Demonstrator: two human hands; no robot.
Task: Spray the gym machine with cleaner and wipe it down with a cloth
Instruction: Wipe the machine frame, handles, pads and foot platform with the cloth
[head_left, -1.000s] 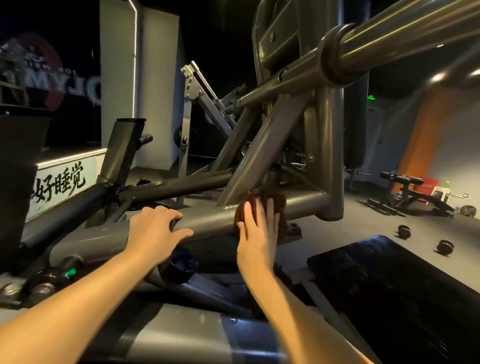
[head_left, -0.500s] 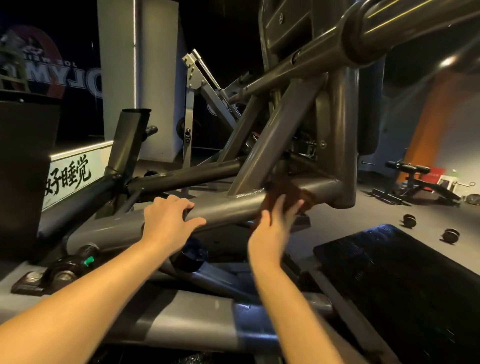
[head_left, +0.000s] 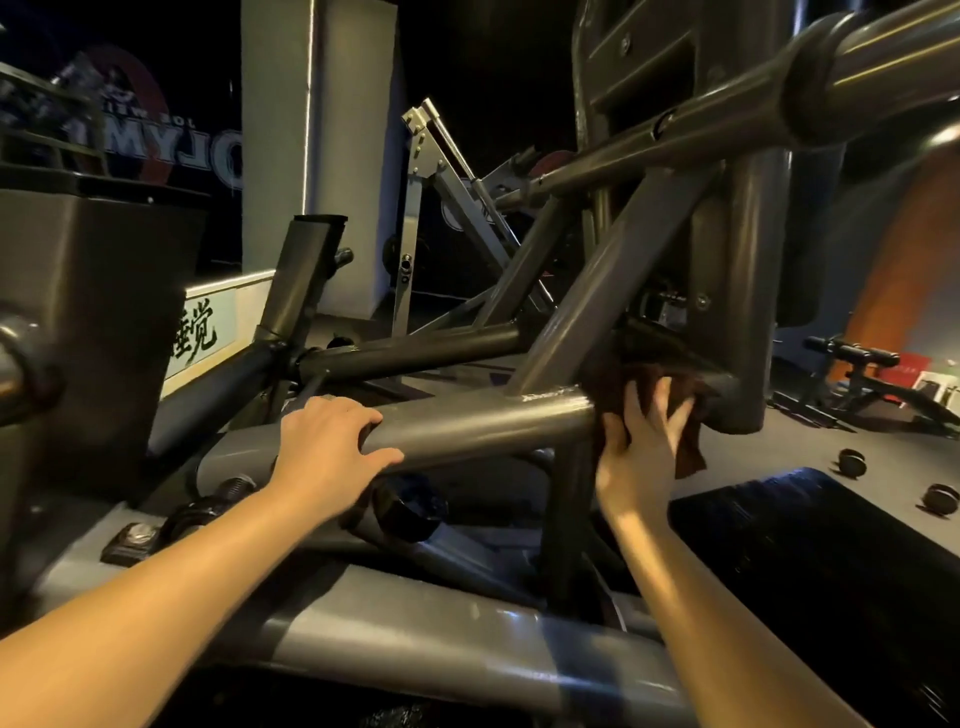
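The gym machine is a frame of thick grey steel tubes, and its horizontal tube (head_left: 483, 421) runs across the middle of the view. My left hand (head_left: 327, 441) rests on top of that tube, fingers curled over it, holding nothing else. My right hand (head_left: 639, 447) presses a dark brown cloth (head_left: 685, 441) against the tube's right end, close to the thick upright post (head_left: 748, 312). The cloth wraps round the joint and hangs a little below my fingers. No spray bottle is in view.
A black padded platform (head_left: 831, 561) lies at the lower right. Small black weights (head_left: 852, 462) sit on the grey floor beyond it. A bench (head_left: 862, 369) stands at the far right. A large dark block (head_left: 88, 332) fills the left. A wide grey tube (head_left: 415, 644) crosses below my arms.
My right hand has slid the cloth to the right along the horizontal tube, up to the upright post. My left hand has kept its hold on the tube. The view has moved closer.
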